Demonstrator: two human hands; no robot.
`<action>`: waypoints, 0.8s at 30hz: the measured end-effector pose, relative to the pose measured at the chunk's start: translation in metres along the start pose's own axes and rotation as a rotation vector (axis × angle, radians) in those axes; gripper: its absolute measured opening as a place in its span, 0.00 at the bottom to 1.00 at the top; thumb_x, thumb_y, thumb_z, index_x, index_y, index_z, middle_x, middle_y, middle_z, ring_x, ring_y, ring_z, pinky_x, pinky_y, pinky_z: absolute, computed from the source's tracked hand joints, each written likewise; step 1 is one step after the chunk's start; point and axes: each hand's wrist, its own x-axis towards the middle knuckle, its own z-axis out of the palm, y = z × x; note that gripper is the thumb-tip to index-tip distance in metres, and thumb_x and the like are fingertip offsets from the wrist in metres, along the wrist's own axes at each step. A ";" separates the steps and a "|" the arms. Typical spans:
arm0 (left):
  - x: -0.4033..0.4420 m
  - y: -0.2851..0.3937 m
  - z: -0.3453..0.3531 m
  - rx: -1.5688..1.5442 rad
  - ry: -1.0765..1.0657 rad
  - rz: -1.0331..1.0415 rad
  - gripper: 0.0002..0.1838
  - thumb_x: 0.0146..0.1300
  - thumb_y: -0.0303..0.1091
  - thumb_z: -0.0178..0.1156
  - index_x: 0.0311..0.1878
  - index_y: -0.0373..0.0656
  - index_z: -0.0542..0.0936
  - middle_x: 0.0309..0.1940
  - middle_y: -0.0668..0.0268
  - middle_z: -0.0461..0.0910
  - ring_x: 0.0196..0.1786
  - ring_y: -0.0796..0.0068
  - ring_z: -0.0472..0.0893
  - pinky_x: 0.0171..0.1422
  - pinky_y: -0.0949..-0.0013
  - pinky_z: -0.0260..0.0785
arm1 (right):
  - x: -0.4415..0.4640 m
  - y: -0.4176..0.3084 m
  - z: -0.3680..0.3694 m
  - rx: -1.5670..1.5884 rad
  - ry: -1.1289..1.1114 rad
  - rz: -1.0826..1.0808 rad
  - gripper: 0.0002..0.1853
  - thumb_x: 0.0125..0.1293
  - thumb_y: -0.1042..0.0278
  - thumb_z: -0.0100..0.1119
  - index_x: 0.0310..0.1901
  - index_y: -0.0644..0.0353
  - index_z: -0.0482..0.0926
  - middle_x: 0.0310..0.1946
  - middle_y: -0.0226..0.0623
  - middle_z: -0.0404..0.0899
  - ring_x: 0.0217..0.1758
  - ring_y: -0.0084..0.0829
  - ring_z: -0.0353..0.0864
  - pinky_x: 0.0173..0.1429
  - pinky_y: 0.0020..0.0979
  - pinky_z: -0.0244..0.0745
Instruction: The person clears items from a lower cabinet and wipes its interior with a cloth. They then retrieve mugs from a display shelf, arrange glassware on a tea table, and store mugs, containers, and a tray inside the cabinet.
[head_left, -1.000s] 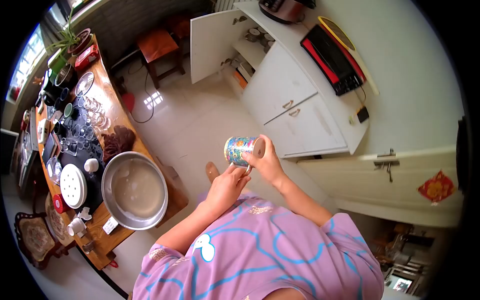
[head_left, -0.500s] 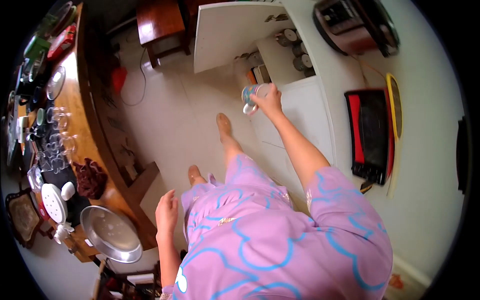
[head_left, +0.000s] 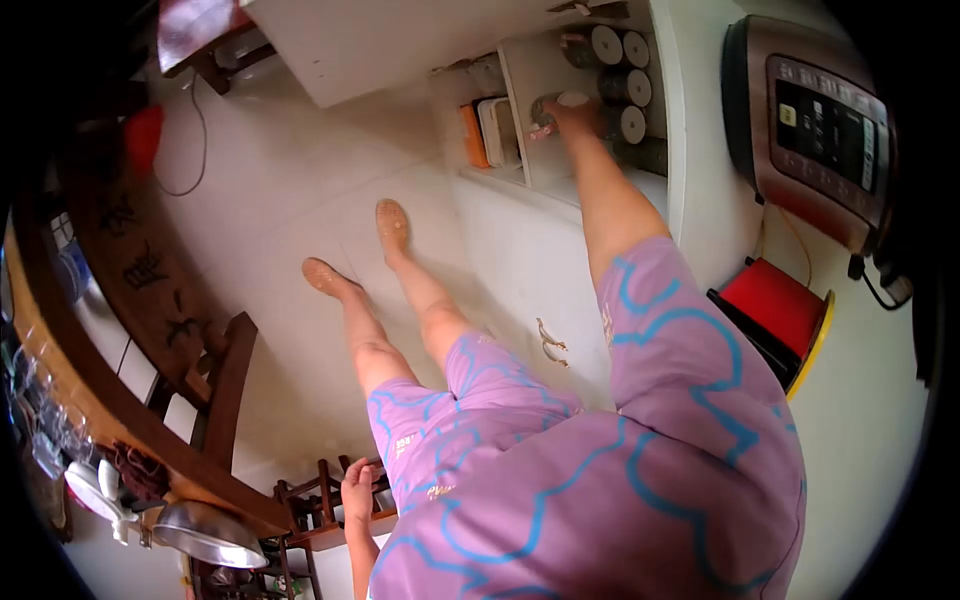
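My right hand [head_left: 578, 118] reaches into the open white cabinet, its fingers wrapped around a small cylindrical container [head_left: 546, 112]. A pale round top and a bit of pink show beside the fingers; its exact kind is hard to make out. Just to the right of it, several dark jars with pale round lids [head_left: 632, 125] lie with their lids facing me. My left hand [head_left: 357, 490] hangs low by my thigh, fingers loosely apart, holding nothing.
Left of the cabinet's divider stand an orange item [head_left: 474, 136] and pale boxes [head_left: 500, 132]. The white cabinet door [head_left: 400, 40] swings out above the floor. An electric cooker [head_left: 820, 130] sits on the counter at right. A metal bowl [head_left: 208, 535] rests on the wooden table [head_left: 120, 410].
My right hand has carried the container from in front of the cabinet to inside it, near the jars. I have moved closer to the cabinet, and the table now lies farther left.
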 end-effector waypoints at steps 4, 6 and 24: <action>0.005 0.049 0.003 -0.061 0.043 0.125 0.16 0.74 0.37 0.54 0.59 0.41 0.77 0.44 0.68 0.82 0.44 0.78 0.80 0.49 0.71 0.72 | 0.028 -0.012 -0.016 0.122 -0.051 0.077 0.46 0.43 0.59 0.75 0.64 0.70 0.65 0.53 0.56 0.77 0.58 0.43 0.79 0.56 0.36 0.79; 0.005 0.079 0.010 -0.185 0.094 0.174 0.15 0.74 0.38 0.54 0.58 0.42 0.77 0.44 0.67 0.82 0.44 0.77 0.80 0.51 0.70 0.73 | 0.039 -0.009 -0.014 0.199 -0.050 0.106 0.46 0.45 0.60 0.74 0.65 0.70 0.63 0.54 0.57 0.76 0.57 0.44 0.79 0.55 0.38 0.79; 0.001 0.107 0.024 -0.263 0.055 0.087 0.15 0.75 0.39 0.53 0.59 0.44 0.77 0.45 0.67 0.82 0.45 0.77 0.81 0.52 0.71 0.72 | 0.014 0.025 0.033 -0.256 0.257 -0.470 0.16 0.65 0.64 0.55 0.52 0.60 0.76 0.52 0.52 0.75 0.57 0.55 0.73 0.54 0.50 0.75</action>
